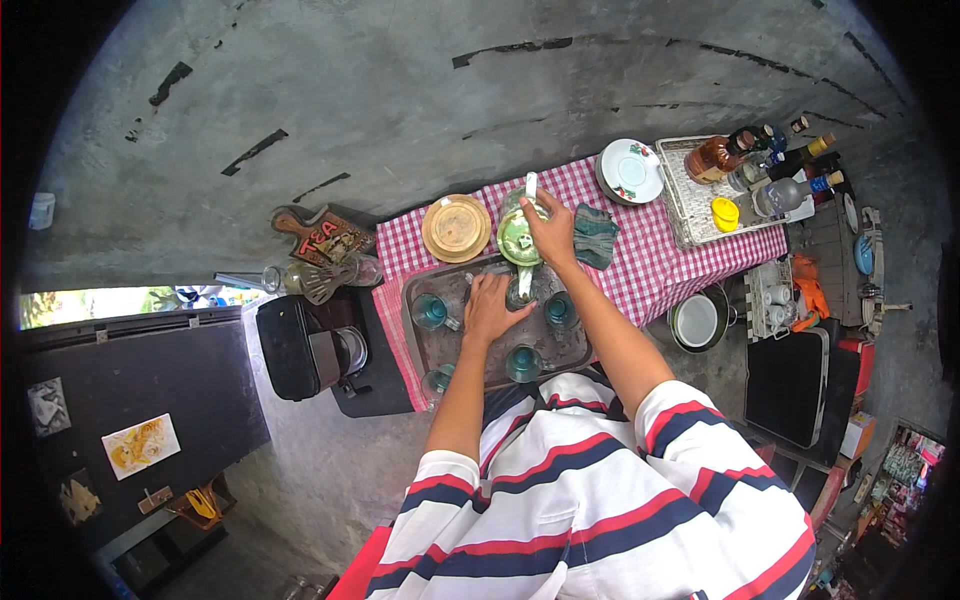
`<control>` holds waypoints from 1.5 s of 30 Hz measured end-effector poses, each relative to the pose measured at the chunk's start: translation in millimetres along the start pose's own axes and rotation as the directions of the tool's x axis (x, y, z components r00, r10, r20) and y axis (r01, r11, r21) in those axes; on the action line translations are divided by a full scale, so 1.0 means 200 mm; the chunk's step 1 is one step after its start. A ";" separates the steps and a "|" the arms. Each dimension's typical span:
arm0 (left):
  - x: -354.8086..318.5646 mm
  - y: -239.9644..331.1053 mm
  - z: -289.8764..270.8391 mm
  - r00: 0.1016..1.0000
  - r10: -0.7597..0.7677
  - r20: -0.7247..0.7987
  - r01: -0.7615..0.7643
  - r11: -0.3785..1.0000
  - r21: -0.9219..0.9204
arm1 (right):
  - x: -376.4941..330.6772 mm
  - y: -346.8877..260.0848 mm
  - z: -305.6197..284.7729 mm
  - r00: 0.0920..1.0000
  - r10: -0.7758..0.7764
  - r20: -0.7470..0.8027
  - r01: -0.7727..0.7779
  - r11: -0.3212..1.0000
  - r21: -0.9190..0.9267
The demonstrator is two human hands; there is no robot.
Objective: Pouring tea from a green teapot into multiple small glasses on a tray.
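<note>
My right hand (552, 234) is closed on a green, patterned teapot (514, 240), with fingers at its upper side near the lid. The teapot's spout points toward me, over a clear glass mug (519, 293). My left hand (488, 308) curves around the left side of that mug, thumb on the near side. Both hands are above a dark metal tray (455, 352). Other bluish glass mugs stand on the tray: one left of my left hand (430, 311), one at the right (560, 311), one near the front (523, 363). Whether liquid is flowing cannot be made out.
A red-checked cloth (655, 270) covers the table. Near the wall are a round wooden piece (456, 228), stacked plates (631, 172) and a dark folded cloth (595, 237). Bottles stand in a wire-patterned tray (690, 225) at right. A black appliance (288, 345) sits left.
</note>
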State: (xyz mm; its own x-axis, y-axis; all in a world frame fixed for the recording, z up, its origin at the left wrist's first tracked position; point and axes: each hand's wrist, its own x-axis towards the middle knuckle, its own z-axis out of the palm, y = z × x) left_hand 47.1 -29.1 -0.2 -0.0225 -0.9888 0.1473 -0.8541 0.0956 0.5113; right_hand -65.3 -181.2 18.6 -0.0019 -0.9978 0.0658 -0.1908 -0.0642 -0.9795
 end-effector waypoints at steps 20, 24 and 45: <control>0.01 -0.01 0.00 0.998 -0.022 0.051 0.023 0.999 -0.025 | 0.00 -0.01 0.00 1.000 0.006 0.003 -0.005 1.000 -0.026; 0.01 -0.01 0.01 0.999 -0.025 0.048 0.027 0.999 -0.025 | 0.01 -0.04 -0.01 0.999 0.035 0.000 -0.035 0.999 -0.015; 0.01 -0.01 0.01 0.999 -0.018 0.033 0.018 1.000 -0.012 | 0.00 -0.01 0.00 1.000 0.014 0.002 -0.014 1.000 -0.003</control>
State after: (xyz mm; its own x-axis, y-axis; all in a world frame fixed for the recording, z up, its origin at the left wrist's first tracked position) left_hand 46.9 -32.2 -3.0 -0.0242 -0.9936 0.1105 -0.8479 0.0789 0.5243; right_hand -65.0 -181.6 20.5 -0.0030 -0.9987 0.0514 -0.1937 -0.0498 -0.9798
